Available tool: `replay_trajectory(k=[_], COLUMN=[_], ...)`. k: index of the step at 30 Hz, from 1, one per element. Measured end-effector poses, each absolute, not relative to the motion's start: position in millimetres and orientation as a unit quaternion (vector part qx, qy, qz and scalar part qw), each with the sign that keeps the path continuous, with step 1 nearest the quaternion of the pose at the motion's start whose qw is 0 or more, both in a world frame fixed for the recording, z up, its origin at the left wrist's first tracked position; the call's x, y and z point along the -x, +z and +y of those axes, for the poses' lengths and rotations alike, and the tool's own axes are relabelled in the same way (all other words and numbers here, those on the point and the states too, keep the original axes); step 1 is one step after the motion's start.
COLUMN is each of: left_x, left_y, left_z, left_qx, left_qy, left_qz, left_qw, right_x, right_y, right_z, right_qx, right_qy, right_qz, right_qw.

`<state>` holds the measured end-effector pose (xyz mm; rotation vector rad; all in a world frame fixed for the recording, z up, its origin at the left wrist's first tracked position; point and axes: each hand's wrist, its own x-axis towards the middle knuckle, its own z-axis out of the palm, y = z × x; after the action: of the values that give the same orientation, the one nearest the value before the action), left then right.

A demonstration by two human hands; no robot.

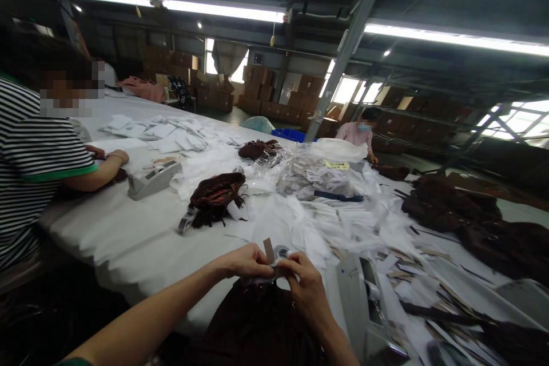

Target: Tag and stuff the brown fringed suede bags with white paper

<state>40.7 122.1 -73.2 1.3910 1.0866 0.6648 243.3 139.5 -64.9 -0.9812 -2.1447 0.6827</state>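
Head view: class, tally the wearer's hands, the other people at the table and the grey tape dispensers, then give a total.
Hands: 2, left hand and right hand, both pinching a small strip.
Other people: 2, person in stripes, person in pink.
Tape dispensers: 2, far dispenser, near dispenser; grey shape at right edge unclear.
Total: 6

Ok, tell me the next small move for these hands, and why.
Probably press the clear piece onto the tan strip: the left hand pinches the strip upright, the right hand holds the clear piece against it, above the dark brown fabric.
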Motion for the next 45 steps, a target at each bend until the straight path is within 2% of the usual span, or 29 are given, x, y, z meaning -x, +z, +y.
replay_trajectory(k=[6, 14, 25, 36, 40, 45], left_x=[-39, -36, -36, -41, -41, -41], left_y=[-76, -89, -82, -83, -83, -79], left_z=[129, 135, 126, 129, 125, 116], left_qx=[-0.599, -0.540, -0.586, -0.699, -0.700, -0.662], left_qy=[0.273, 0.312, 0.323, 0.265, 0.245, 0.255], left_qz=[0.422, 0.374, 0.326, 0.345, 0.343, 0.338], left_qw=[0.623, 0.686, 0.668, 0.568, 0.577, 0.619], right_x=[-242, -229, -238, -239, -238, -234], right_y=[-56, -50, -57, -54, -48, -51], right_z=[156, 170, 171, 163, 161, 162], right_qx=[0.369, 0.384, 0.333, 0.372, 0.382, 0.384], right_qy=[0.297, 0.420, 0.423, 0.452, 0.482, 0.461], right_qz=[-0.847, -0.784, -0.813, -0.786, -0.765, -0.773], right_qw=[0.239, 0.247, 0.219, 0.198, 0.193, 0.207])
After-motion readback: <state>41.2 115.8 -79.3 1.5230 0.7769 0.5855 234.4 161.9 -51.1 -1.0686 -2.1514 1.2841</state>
